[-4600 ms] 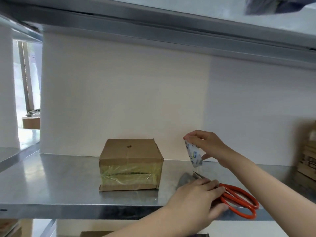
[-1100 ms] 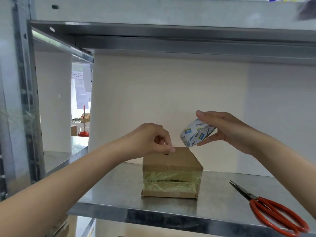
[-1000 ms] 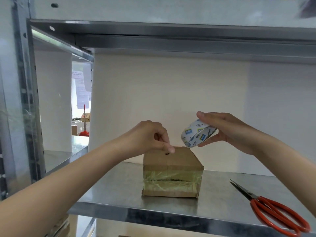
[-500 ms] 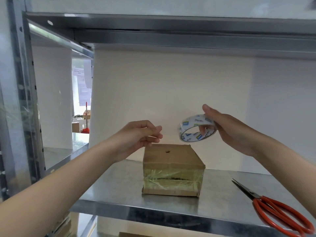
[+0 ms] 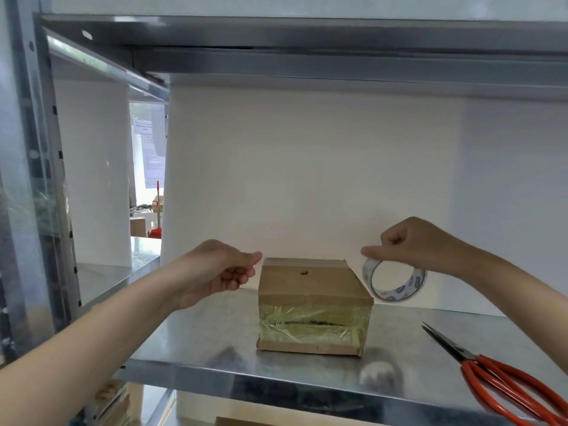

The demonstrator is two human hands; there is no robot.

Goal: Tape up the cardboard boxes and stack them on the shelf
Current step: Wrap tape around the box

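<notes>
Partly done, judging by the cardboard box (image 5: 313, 302): stands on the shelf (image 5: 276, 385) between the two sets of fingers, front seam already covered with wrinkled clear tape, top face showing no clear band. Leaves, most likely, a strip over the top, the cut, and then the stacking of further boxes. Holds the left hand (image 5: 221, 272) just left of the box's far corner, fingers (image 5: 256, 258) curled and pinched together, no tape end visible between them; impossible to say whether touching the cardboard. Grips the tape roll (image 5: 408, 289) from above with the right hand (image 5: 421, 244), fingers (image 5: 370, 250) clenched on the upper rim, just right of the box. Leaves the scissors (image 5: 461, 355) untouched, below and right of the right fingers.
</notes>
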